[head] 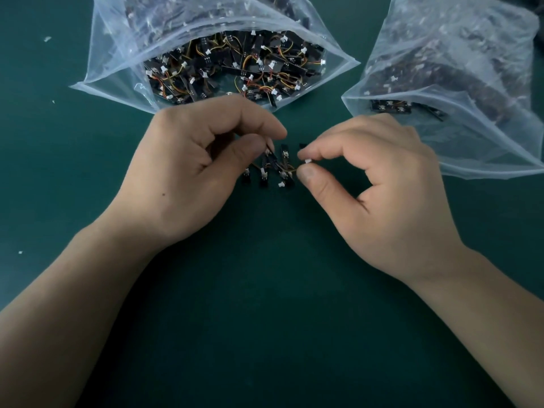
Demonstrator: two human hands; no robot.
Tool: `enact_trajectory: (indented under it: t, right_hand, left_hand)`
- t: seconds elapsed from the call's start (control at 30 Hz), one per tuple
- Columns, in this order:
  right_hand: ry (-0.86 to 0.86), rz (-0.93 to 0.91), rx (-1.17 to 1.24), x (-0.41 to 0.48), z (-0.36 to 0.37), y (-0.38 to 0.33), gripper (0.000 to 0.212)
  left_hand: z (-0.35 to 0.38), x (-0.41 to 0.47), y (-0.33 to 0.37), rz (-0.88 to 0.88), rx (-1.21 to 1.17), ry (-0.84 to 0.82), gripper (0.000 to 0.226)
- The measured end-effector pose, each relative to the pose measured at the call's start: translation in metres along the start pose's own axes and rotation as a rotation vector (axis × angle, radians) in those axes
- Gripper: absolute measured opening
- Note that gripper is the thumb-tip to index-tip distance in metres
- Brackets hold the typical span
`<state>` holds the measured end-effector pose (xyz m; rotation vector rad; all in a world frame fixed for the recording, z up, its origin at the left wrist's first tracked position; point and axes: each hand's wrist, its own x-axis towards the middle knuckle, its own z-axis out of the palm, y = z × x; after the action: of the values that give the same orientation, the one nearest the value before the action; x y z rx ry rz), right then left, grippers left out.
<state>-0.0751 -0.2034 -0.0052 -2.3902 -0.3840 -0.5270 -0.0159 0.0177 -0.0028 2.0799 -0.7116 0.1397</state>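
The boards (266, 172) lie bunched on the mat (265, 304) at centre, probably so each wire can be teased out without the rest scattering. The left hand (188, 172) arches in from 9 o'clock, thumb and forefinger pinching the bunch to steady it. The right hand (382, 184), from 3 o'clock, pinches a white plug (308, 161), other fingers tucked. An open bag (117, 69) lies at 12 o'clock and a second bag (471, 136) at 2.

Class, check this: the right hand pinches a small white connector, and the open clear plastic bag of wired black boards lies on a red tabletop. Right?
Not quite: the head view shows a dark green tabletop, not red. The right hand does pinch the small white connector, and the open clear plastic bag of wired black boards lies there.
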Motion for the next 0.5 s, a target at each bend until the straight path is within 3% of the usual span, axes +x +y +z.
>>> enact_trajectory:
  t: [0.4,0.5]
  right_hand:
    - [-0.045,0.041,-0.014,0.0002,-0.001,-0.0048,0.012]
    - [-0.109,-0.023,-0.017,-0.0003,-0.0027,-0.0064,0.038]
  left_hand:
    - [-0.0009,-0.0004,0.0002,-0.021,-0.081,-0.085,0.02]
    - [-0.002,-0.0005,0.0007,-0.035,-0.122,-0.083,0.019]
